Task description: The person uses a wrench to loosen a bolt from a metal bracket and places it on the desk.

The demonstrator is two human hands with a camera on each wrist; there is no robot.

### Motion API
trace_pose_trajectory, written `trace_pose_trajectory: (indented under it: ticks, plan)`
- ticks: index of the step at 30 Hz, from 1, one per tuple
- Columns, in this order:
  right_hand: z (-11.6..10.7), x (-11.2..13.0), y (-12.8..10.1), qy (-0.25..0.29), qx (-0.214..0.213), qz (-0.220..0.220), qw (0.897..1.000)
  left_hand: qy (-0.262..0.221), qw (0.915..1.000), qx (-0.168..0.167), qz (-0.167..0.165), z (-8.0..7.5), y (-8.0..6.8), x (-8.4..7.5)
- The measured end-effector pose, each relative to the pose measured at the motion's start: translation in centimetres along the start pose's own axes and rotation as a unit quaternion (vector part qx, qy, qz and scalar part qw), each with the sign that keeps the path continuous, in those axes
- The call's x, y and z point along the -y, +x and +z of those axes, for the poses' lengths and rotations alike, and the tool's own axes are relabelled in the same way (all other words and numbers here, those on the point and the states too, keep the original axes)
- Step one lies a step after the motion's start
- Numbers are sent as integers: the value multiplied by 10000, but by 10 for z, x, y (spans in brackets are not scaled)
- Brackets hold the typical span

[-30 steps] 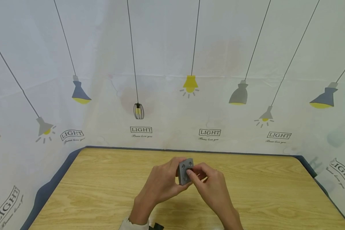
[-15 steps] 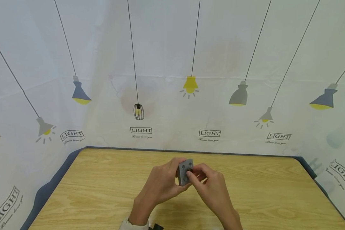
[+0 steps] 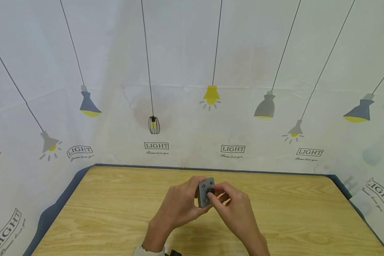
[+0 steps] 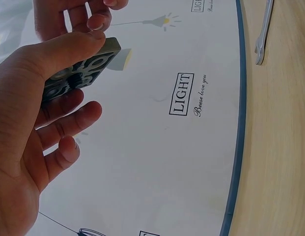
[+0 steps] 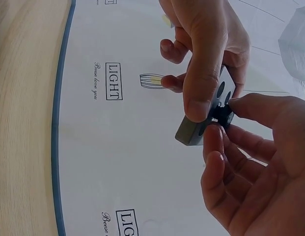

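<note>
Near the middle of the head view, my left hand (image 3: 179, 202) grips a grey rectangular block (image 3: 202, 197) by its edges, raised and tilted above the table. Round holes mark the block's face toward me; recessed shapes show on its other side in the left wrist view. My right hand (image 3: 238, 208) pinches a small black knob-like piece (image 5: 224, 116) between thumb and fingers, at the holed face of the block. How deep the piece sits in the block is hidden. In the right wrist view, the left thumb lies across the block next to the piece.
A wood-grain table (image 3: 108, 206) with a dark blue edge stretches under both hands. White cloth (image 3: 185, 121) printed with lamps hangs behind and at the sides. The left wrist view has a silver wrench (image 4: 262, 42) lying on the table.
Slightly more of the black piece shows between my right thumb and fingers. Both hands and the block hold nearly the same place.
</note>
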State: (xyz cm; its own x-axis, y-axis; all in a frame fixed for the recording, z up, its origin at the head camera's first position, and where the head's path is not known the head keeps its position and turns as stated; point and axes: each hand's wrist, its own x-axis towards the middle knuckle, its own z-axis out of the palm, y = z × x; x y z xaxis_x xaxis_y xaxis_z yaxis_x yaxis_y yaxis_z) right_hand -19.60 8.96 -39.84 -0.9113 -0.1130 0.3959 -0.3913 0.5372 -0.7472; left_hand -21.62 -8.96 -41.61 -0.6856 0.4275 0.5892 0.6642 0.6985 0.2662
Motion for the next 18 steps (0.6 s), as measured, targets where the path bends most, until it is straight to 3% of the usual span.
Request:
trace_pose_trajectory:
  ticks: [18]
  plan:
    - [-2, -1, -1, -241, -29, -460, 9986, -41, 10000, 43, -68, -1, -1, 1]
